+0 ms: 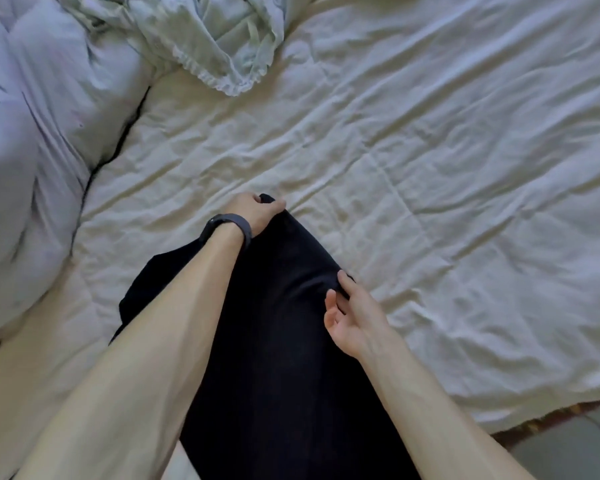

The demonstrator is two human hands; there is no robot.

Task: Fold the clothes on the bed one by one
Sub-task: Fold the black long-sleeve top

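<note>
A black garment (281, 341) lies lengthwise on the bed (430, 202), running from the near edge toward the middle. My left hand (257, 211), with a dark band on its wrist, grips the garment's far corner with curled fingers. My right hand (352, 315) sits at the garment's right edge, palm turned inward; its upper fingers touch the black cloth, the others are spread and relaxed. A pale green garment (215, 39) with a ruffled hem lies crumpled at the top of the bed.
A bulky pale lilac duvet (32, 150) is bunched along the left side. The wrinkled cream sheet stretches to the right. The bed's edge and a strip of tiled floor (568, 448) show at the lower right.
</note>
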